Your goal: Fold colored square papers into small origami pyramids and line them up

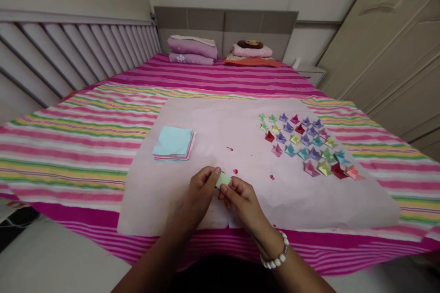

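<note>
Both of my hands pinch a small folded piece of pale green paper (223,178) above the near edge of a large pale pink sheet (213,123). My left hand (201,190) grips its left side with thumb and forefinger closed. My right hand (240,199), with a white bead bracelet on its wrist, holds the right side with fingers pressed together. A stack of square coloured papers (174,143), light blue on top, lies to the left on the sheet. Several small folded paper shapes (305,144) in many colours are laid in rows at the right.
The pink sheet lies on a bed with a striped pink, green and yellow cover (79,137). Folded bedding and pillows (192,49) sit at the headboard. A slatted rail (68,50) runs along the left, a wardrobe (388,46) stands at the right. Tiny red scraps (229,149) dot the sheet.
</note>
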Motion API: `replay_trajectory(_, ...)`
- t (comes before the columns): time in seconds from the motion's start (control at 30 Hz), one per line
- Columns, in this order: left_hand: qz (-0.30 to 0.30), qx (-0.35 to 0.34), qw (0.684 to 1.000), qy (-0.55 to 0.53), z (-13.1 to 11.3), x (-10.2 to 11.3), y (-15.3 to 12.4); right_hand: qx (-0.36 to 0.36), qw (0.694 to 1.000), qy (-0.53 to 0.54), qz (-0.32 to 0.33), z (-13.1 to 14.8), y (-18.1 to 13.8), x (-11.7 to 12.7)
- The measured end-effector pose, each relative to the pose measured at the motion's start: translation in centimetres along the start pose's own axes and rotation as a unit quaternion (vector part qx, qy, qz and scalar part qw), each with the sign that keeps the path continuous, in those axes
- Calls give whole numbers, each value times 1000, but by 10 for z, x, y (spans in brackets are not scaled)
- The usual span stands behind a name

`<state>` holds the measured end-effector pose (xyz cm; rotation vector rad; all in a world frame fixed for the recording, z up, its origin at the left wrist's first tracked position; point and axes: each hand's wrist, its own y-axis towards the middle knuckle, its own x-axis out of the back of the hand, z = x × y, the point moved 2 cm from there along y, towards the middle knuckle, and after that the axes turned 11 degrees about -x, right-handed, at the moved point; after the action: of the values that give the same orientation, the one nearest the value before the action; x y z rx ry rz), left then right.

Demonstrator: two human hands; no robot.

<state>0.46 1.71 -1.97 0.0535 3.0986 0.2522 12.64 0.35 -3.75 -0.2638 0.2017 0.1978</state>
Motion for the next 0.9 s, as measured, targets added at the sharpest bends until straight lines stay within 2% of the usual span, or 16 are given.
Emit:
replay_trajectory(0.1, -8, -25, 999, -24, -1, 6, -1, 5, 1000, 17, -13, -1, 1, 4)
replay_trajectory(0.3, 28, -23, 999, 0, 0, 14, -5, 12, 999, 35, -15, -2, 2, 6)
replay_trajectory(0.4, 23, -26, 999, -40, -1, 13, -2, 34, 998, 56, -15, 1, 3, 5)
replay_trajectory(0.5, 17, -39, 998, -36, -4, 11, -1, 67, 994, 71, -48, 4, 3, 10)
replay_trajectory(0.7, 66, -44, 997, -16, -10, 8, -2, 103, 991, 17, -88, 12, 1, 19)
replay_trajectory(0.9, 98, -22, 995, -5, -15, 8, -2, 96, 993, 14, -68, 18, -3, 17)
